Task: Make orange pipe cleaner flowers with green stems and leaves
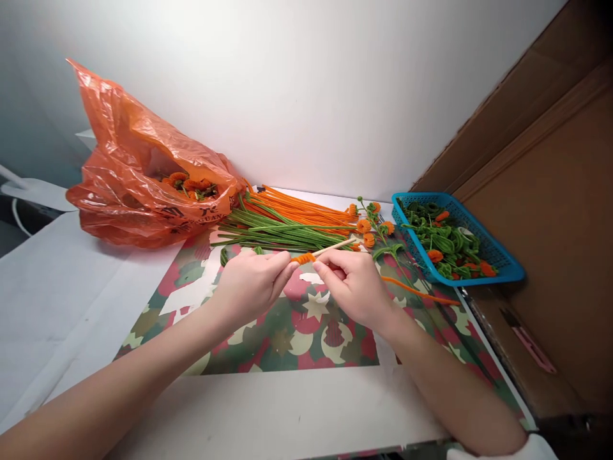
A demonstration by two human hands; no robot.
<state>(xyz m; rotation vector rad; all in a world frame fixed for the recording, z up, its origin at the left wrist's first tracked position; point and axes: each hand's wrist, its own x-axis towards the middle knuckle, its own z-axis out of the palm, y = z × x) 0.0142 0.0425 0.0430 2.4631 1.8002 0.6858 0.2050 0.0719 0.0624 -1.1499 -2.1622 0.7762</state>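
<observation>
My left hand [253,281] is closed on one end of a thin wooden stick [338,246], at the middle of the table. Several turns of an orange pipe cleaner [302,259] are coiled around the stick between my two hands. With thumb and forefinger pinched, my right hand [353,281] grips the pipe cleaner beside the coil. The stick's bare end points up and right past my right fingers. What looks like the pipe cleaner's loose length trails out to the right beyond my right hand. My palms hide the rest of both pieces.
Behind my hands lie bundles of green pipe cleaners [272,230] and orange pipe cleaners [301,207]. Finished orange flowers [364,226] on green stems lie to their right. An orange plastic bag [138,191] stands left. A blue basket [510,268] holds green and orange pieces; a pink-handled cutter [531,345] lies right.
</observation>
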